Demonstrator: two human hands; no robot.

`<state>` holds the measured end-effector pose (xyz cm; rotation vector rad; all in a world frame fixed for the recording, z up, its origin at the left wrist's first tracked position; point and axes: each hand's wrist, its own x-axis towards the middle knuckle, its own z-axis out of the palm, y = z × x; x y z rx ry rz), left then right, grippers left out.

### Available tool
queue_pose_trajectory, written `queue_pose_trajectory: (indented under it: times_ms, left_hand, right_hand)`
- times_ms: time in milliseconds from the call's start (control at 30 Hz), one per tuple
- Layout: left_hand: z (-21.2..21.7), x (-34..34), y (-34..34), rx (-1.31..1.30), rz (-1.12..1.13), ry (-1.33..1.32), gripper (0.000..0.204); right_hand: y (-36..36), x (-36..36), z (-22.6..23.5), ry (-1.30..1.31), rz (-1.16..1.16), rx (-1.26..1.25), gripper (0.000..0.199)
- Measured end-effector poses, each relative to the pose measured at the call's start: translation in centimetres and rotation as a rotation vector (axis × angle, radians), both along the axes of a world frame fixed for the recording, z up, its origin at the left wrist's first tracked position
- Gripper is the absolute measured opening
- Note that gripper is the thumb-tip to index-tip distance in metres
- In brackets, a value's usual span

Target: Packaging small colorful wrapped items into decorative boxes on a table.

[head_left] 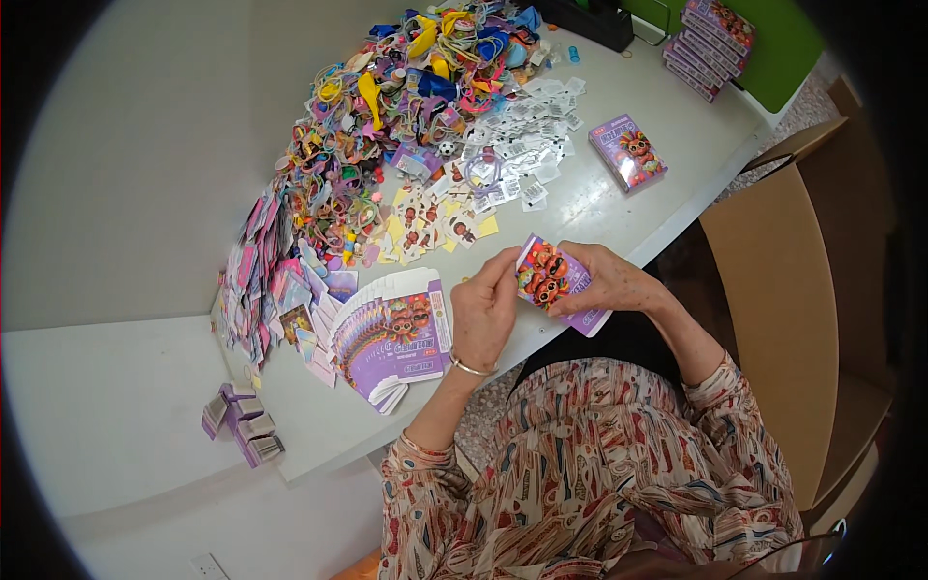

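Between my two hands, just over the table's front edge, is a purple printed card box [553, 278] with cartoon faces on it. My left hand [485, 307], a bangle at its wrist, pinches the box's left edge. From the other side my right hand [613, 280] grips it, thumb across the front. The box's lower end sticks out below my right hand. To the left of my left hand lies a fanned stack of flat purple box blanks [398, 338]. A closed purple box [628, 155] lies on the table beyond my right hand.
A large heap of colourful hair ties and trinkets [387, 116] covers the back left. Beside it are white labels [527, 126], stickers [425, 217] and pink packets [261, 271]. Finished-looking boxes [710, 48] are stacked at the far right. An open carton [773, 280] stands right of me.
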<state>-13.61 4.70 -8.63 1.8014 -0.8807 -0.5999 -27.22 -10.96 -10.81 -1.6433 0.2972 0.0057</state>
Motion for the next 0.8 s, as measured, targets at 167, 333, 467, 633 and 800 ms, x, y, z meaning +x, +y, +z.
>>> queue_pose_trajectory:
  times_ms: [167,333,467,633,800]
  left_hand:
    - [-0.1,-1.8,0.2,-0.117,-0.039,-0.276,0.025]
    - [-1.6,-1.3,0.4,-0.143,-0.008,0.023,0.024]
    - [-0.9,0.2,-0.3,-0.081,-0.034,0.358,0.02]
    - [-1.8,1.4,-0.2,-0.266,0.143,1.122,0.022]
    - [-1.3,-0.9,-2.5,-0.294,0.071,1.347,0.023]
  right_hand:
    - [0.1,0.0,0.0,-0.048,-0.012,0.023,0.049]
    - [-0.1,0.1,0.4,-0.04,0.02,-0.061,0.05]
    - [-0.5,-0.2,0.5,0.038,0.028,-0.168,0.065]
    - [-3.0,-2.1,1.0,-0.21,-0.09,0.201,0.123]
    - [0.4,-1.1,1.9,-0.332,-0.203,-0.233,0.115]
